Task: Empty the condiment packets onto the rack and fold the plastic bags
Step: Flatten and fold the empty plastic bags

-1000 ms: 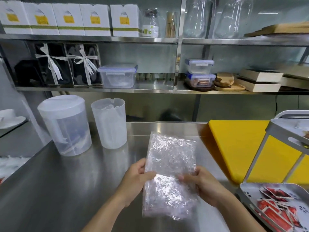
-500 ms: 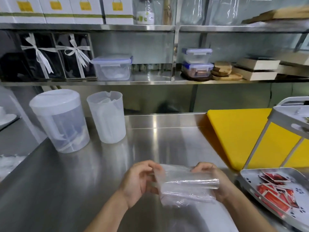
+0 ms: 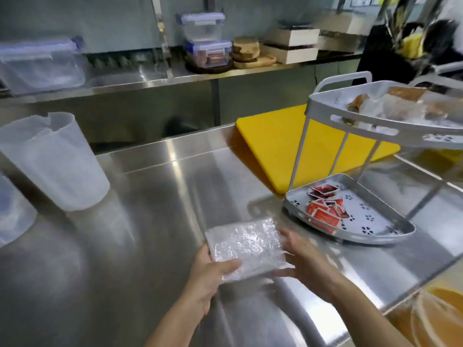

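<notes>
Packets [image 3: 323, 212] lie emptied on the rack's [image 3: 375, 238] lower tray. Left hand [image 3: 209, 278] pinches the folded bag [image 3: 246, 246]; right hand [image 3: 307, 259], fingers straight, steadies its edge. A second bag [image 3: 390, 108] above seems unemptied.

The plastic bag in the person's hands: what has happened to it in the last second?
The plastic bag went from a long flat sheet to a folded squarish pad. The left hand grips its near corner, thumb on top; the right hand touches its right edge, fingers straight. The camera swung right. The red packets stayed on the lower tray.
</notes>
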`<control>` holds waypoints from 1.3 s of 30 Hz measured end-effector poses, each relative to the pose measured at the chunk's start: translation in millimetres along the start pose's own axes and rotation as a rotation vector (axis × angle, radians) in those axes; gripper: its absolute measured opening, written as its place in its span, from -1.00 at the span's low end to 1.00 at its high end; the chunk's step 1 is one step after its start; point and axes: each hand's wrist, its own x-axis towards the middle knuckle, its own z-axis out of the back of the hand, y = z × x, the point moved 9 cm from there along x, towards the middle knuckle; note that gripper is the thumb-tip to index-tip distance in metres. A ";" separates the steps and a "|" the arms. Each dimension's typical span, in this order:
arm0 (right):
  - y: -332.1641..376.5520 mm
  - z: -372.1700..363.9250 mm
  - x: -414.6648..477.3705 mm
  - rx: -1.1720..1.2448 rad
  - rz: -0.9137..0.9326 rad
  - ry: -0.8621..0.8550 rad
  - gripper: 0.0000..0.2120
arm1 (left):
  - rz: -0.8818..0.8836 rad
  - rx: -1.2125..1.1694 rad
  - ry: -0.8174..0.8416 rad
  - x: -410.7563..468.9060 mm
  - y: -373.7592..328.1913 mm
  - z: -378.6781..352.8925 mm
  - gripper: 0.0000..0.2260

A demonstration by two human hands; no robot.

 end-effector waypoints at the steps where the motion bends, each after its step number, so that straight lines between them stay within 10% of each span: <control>1: 4.7 10.6 -8.4 -0.047 0.028 -0.022 -0.28 | -0.018 0.026 -0.002 -0.7 -0.1 -14.4 -0.53; 20: -40.5 406.8 -259.9 0.110 0.196 -0.874 -0.36 | 0.358 0.292 0.693 -56.3 160.6 -450.0 -0.70; 27: -103.8 484.4 -309.9 0.340 0.103 -1.075 -0.50 | 0.418 0.395 0.700 -57.9 212.5 -542.8 -0.86; 33: -138.0 552.0 -313.9 0.473 -0.007 -1.201 -0.54 | 0.465 0.524 0.760 -28.9 248.2 -613.4 -0.51; 39: -152.8 621.8 -279.1 0.588 -0.081 -1.238 -0.68 | 0.327 0.643 0.672 35.4 266.8 -681.4 -0.72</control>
